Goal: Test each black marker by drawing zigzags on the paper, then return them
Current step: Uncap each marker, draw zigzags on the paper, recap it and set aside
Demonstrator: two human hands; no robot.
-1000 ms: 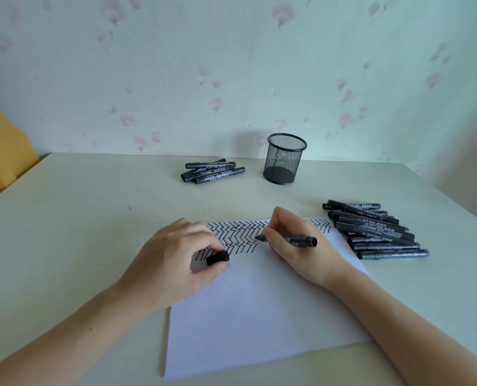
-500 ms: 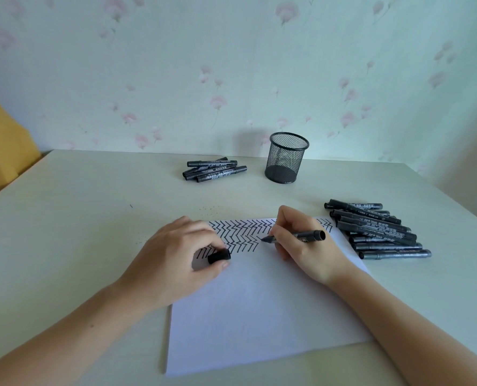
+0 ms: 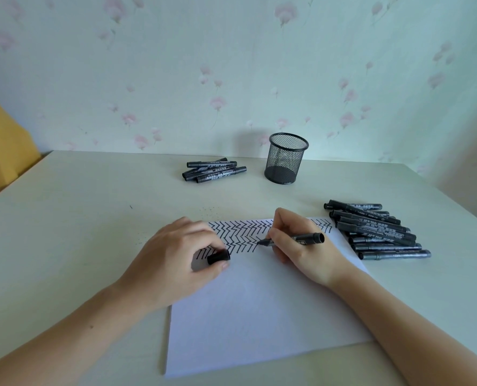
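Four tested markers [image 3: 213,171] lie aside, a big pile [image 3: 376,231] waits, right hand [image 3: 301,246] pinching a marker [image 3: 293,238] mid-zigzag, left hand [image 3: 176,263] pinching its cap [image 3: 218,257].

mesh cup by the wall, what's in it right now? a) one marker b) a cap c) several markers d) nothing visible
d: the mesh cup shows only its own dark base through the mesh, while the markers lie on the table in a small pile to its left and a big pile at the right.
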